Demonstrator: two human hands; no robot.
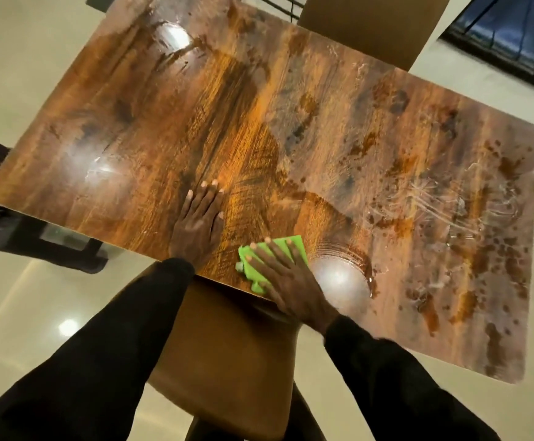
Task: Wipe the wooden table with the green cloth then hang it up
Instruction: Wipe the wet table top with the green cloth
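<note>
Flat-fingered, the right grip (286, 275) pressed the green cloth (300, 251) at six o'clock on the surface (259, 122); the left grip (198, 224) lay spread, empty. Overlapping strokes toward three o'clock's smears seemed best.

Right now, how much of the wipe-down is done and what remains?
Done: the left and middle of the wooden table look dark and streak-wiped. In hand: the right hand presses the green cloth flat at the near edge; the left hand braces on the wood. Left: the hazy, spotted right end, then hanging the cloth.
</note>
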